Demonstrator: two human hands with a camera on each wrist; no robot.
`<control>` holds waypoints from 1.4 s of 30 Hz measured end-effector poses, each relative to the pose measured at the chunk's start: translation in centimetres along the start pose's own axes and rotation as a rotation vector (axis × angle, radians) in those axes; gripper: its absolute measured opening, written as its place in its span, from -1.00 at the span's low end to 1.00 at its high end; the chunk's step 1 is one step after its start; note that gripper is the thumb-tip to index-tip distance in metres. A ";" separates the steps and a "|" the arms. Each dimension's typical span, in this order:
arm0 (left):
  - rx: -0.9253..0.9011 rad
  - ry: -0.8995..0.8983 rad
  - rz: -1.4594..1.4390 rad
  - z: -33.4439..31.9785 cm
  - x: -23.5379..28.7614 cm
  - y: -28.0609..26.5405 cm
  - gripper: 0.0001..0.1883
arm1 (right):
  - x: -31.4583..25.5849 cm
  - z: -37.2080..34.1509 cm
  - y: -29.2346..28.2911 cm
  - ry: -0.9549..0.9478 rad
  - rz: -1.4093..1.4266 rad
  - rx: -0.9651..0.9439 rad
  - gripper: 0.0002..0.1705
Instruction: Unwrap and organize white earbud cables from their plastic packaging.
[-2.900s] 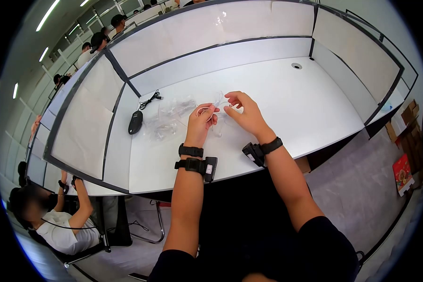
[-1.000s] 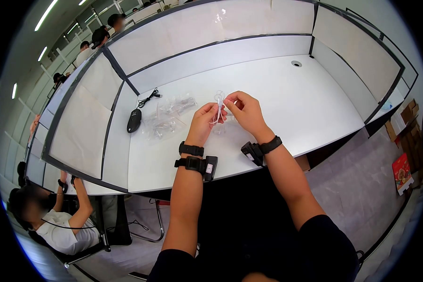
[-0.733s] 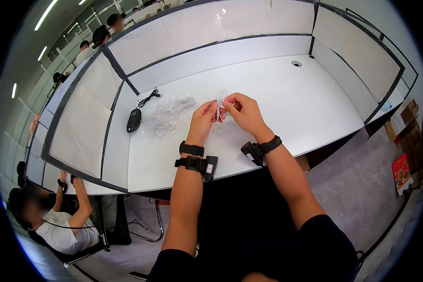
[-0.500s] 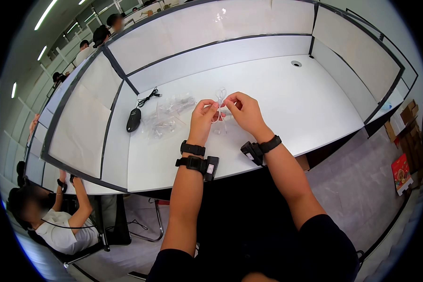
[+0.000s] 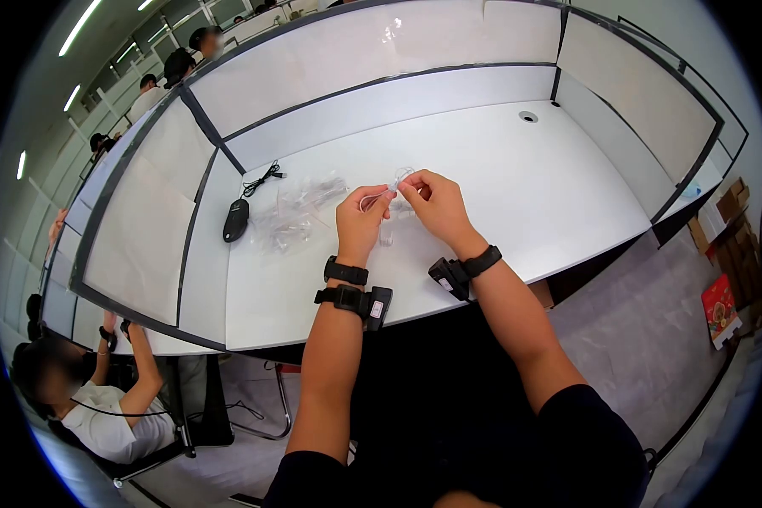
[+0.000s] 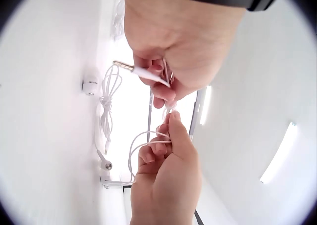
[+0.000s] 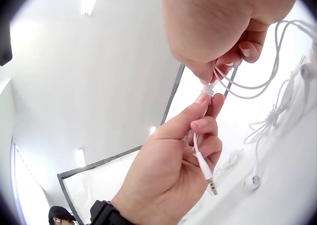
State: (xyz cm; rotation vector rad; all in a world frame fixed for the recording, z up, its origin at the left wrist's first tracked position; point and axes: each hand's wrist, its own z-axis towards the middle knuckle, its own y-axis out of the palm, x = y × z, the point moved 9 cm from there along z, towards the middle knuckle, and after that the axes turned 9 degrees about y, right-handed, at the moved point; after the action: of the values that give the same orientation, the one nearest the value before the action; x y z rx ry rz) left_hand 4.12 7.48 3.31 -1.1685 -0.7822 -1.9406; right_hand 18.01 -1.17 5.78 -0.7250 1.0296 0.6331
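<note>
Both hands meet over the desk on a white earphone cord (image 7: 208, 90), wound into a tight bundle between their fingertips. My left hand (image 5: 360, 222) pinches the bundle by thumb and fingers. Its metal-tipped audio plug (image 7: 205, 168) sticks out from that hand's fingers. My right hand (image 5: 436, 207) pinches the other side of the bundle; cord loops (image 6: 141, 146) curve out past its fingers. Beneath the hands, a second set of white earphones (image 7: 271, 117) lies on the desk, its cord gathered at the middle, with an earbud (image 6: 90, 85) beside it.
Clear plastic bags (image 5: 292, 220) lie left of the hands on the white desk (image 5: 499, 178). Beyond them are a black mouse (image 5: 236, 220) and its coiled cable (image 5: 262, 178). Partition panels (image 5: 381, 93) enclose the desk. Another person (image 5: 114, 415) sits at the lower left.
My right hand, apart from the cord at first, now pinches it against the left fingertips. The cord loop that hung below the fingers now bends left over my left hand. The head view shifted slightly.
</note>
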 end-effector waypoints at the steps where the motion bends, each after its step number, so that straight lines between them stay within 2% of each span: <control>1: 0.019 0.008 -0.007 0.0 0.0 0.0 -0.80 | 0.0 0.0 0.0 -0.003 -0.004 0.003 -0.77; 11: 0.056 0.034 0.018 -0.1 -0.4 -0.2 -0.82 | 0.0 -0.2 0.3 -0.010 0.007 -0.005 -0.79; 17: 0.065 -0.024 -0.003 -0.1 -0.8 -0.2 -0.78 | -0.1 -0.3 0.2 -0.006 0.003 0.006 -0.79; 26: 0.016 -0.008 -0.092 0.0 -1.7 -0.2 -0.89 | 0.2 -0.3 0.5 0.008 0.010 -0.027 -0.80; 29: 0.019 0.073 -0.033 0.1 -1.2 -0.1 -0.89 | 0.4 -0.3 0.5 -0.012 -0.016 -0.009 -0.79; 35: -0.001 0.054 0.075 0.4 -2.1 -0.8 -0.86 | 1.6 0.0 0.8 0.017 0.040 -0.020 -0.78; 38: 0.069 0.135 0.046 0.3 -1.1 -0.6 -0.86 | 1.2 -0.1 0.8 0.064 0.018 -0.048 -0.77; 42: 0.084 0.147 0.083 0.3 -0.9 -0.7 -0.86 | 0.4 -0.1 0.7 0.015 -0.002 -0.034 -0.78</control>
State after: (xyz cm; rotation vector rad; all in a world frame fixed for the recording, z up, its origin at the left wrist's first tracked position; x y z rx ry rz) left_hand 3.97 8.35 2.50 -0.9809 -0.7191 -1.8826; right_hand 17.62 -0.77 5.20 -0.7611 1.0336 0.6452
